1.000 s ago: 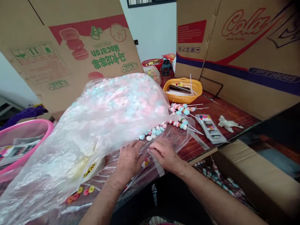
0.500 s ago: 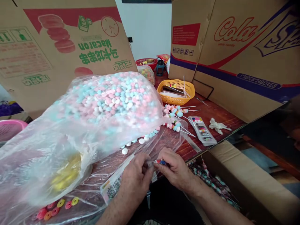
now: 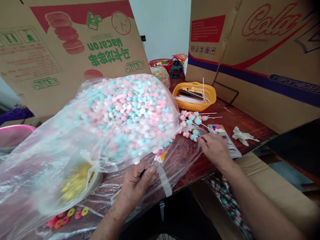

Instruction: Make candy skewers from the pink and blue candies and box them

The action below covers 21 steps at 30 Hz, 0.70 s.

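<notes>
The left hand [image 3: 136, 181] pinches a small clear packet [image 3: 161, 160] at the counter's [image 3: 235, 120] near edge. The right hand [image 3: 215, 148], loosely curled, touches candy sticks [image 3: 190, 133] just beyond. A big plastic bag [image 3: 120, 116] holds pastel candies; an orange basket [image 3: 195, 96] holds sticks.

Bright, even daylight, soft shadows, glare on the plastic bag [image 3: 75, 143], wide-angle stretch and blur at edges.
</notes>
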Each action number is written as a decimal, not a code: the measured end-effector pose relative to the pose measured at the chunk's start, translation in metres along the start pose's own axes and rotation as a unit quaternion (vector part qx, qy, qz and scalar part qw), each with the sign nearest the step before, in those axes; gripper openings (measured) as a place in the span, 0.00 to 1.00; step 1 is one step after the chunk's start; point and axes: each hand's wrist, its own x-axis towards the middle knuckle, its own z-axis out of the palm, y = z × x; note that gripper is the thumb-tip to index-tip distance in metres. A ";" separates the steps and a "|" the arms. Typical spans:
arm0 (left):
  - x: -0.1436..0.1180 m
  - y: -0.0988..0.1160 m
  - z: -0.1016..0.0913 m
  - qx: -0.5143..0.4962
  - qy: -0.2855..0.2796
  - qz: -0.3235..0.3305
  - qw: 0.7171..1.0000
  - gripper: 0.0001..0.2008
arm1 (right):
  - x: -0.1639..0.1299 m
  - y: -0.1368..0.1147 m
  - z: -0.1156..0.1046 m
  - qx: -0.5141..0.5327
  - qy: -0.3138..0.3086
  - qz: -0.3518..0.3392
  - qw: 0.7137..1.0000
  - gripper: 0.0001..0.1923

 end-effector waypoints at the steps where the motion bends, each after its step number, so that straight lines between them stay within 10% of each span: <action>1: -0.003 -0.003 -0.004 -0.004 0.021 0.012 1.000 0.13 | 0.006 0.010 0.001 -0.021 0.003 0.009 1.000 0.15; 7: -0.020 -0.006 -0.025 0.076 0.075 0.145 0.984 0.06 | -0.011 0.033 0.006 -0.088 0.027 -0.051 0.994 0.13; 14: -0.027 -0.001 -0.034 0.163 0.051 0.226 0.959 0.05 | -0.060 0.002 -0.053 0.094 0.145 -0.232 0.957 0.10; 21: -0.033 0.010 -0.037 0.191 0.051 0.232 0.952 0.05 | -0.058 -0.007 -0.071 0.003 0.103 -0.367 0.924 0.18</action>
